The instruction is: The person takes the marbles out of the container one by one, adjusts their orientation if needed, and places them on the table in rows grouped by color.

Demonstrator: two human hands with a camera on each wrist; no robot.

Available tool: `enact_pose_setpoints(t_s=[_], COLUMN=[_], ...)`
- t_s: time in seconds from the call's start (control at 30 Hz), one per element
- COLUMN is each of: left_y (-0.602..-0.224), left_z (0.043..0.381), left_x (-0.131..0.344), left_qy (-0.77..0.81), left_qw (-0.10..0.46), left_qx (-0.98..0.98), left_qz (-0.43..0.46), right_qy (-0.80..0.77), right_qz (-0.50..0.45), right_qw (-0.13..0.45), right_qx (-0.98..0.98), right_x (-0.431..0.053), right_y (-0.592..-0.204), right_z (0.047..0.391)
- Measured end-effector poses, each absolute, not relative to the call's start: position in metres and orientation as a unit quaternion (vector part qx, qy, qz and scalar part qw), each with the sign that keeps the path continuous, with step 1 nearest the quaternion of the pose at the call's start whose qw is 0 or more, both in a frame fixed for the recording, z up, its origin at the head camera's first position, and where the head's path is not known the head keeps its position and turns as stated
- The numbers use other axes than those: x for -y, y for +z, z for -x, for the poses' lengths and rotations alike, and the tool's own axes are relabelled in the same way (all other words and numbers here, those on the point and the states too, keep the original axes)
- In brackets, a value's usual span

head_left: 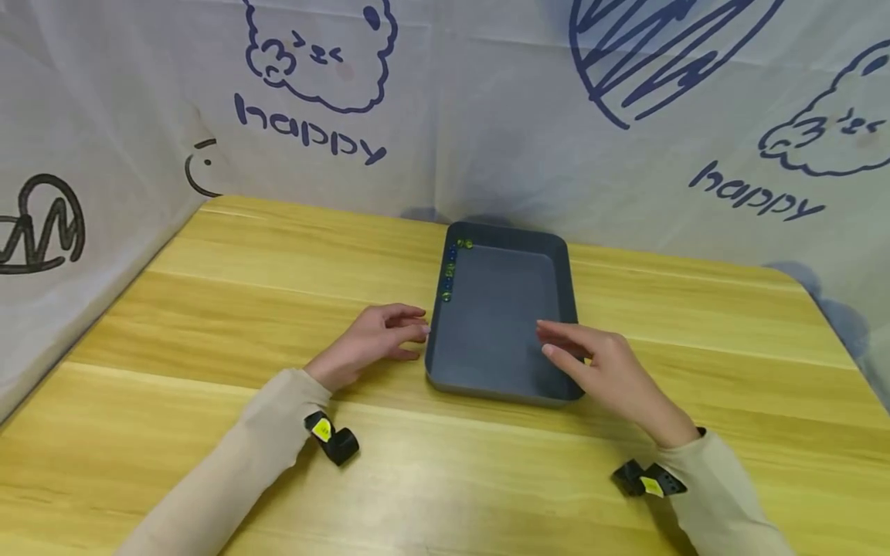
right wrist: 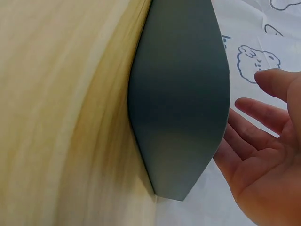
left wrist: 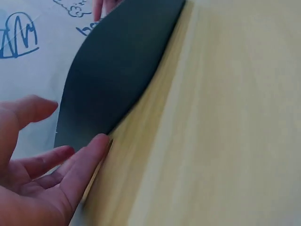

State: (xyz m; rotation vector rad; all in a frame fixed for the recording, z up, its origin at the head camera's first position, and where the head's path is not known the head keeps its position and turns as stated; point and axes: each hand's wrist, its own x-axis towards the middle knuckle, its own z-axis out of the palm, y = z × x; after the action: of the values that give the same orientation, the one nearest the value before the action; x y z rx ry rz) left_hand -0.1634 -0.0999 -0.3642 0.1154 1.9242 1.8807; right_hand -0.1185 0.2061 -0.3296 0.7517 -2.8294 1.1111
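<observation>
A dark grey rectangular tray (head_left: 501, 324) lies on the wooden table in the head view. Several small green and blue glass marbles (head_left: 450, 270) line its far left side and corner. Beside the tray's left wall is my left hand (head_left: 378, 340), fingers loosely bent and holding nothing; in the left wrist view its fingertips (left wrist: 99, 140) come right up to the tray wall (left wrist: 108, 70). My right hand (head_left: 598, 367) hovers over the tray's right rim with thumb and fingers apart. Its relaxed fingers (right wrist: 256, 132) show beside the tray's outer wall (right wrist: 178, 103) in the right wrist view.
The light wooden table (head_left: 229, 309) extends to both sides of the tray. A white cloth (head_left: 480, 116) with blue drawings hangs just behind the table's far edge. Black wrist cameras (head_left: 334, 440) sit at both sleeves.
</observation>
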Motion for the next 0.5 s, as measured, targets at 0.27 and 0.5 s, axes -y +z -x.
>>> enact_pose_setpoints(t_s=[0.27, 0.5], left_y=[-0.365, -0.363], left_z=[0.164, 0.159], left_x=[0.096, 0.095], left_qy=[0.721, 0.709], left_qw=[0.222, 0.209], left_qx=[-0.655, -0.672], left_qz=[-0.043, -0.049], right_qy=[0.396, 0.456], right_qz=[-0.225, -0.210], right_qw=[-0.039, -0.154], right_qx=[0.889, 0.851], right_x=[-0.210, -0.199], right_y=[-0.326, -0.306], right_z=[0.125, 0.152])
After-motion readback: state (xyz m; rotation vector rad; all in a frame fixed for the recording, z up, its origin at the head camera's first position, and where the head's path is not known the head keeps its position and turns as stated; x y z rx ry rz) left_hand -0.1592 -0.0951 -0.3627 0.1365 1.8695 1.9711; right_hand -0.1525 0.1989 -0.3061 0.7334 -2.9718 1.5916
